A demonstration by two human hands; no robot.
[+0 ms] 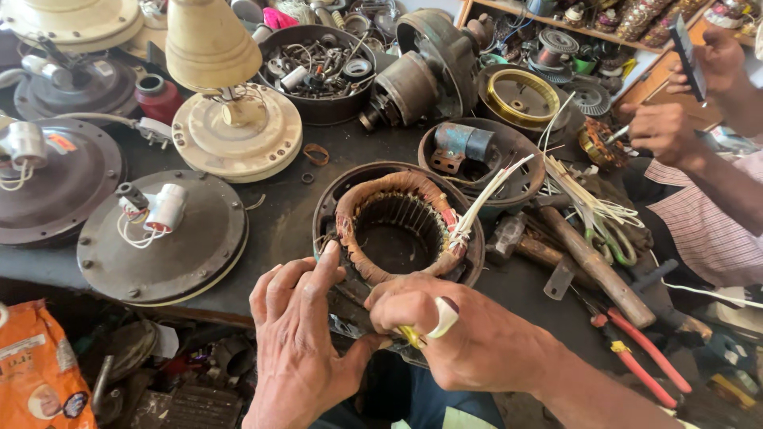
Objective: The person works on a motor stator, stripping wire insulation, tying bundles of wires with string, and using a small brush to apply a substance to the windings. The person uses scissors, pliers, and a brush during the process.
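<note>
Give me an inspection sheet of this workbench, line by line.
Surface: dark bench, grimy, crowded.
Job's things: copper-wound stator in a round housing; white leads stick out.
Clutter: motor covers, bowl of small parts, hammer, red pliers.
Grippers: left hand touches the winding's edge; right hand grips a yellow-handled tool.
Cables: loose white wires right of the stator.
Surroundings: another person's hands; shelf.
</note>
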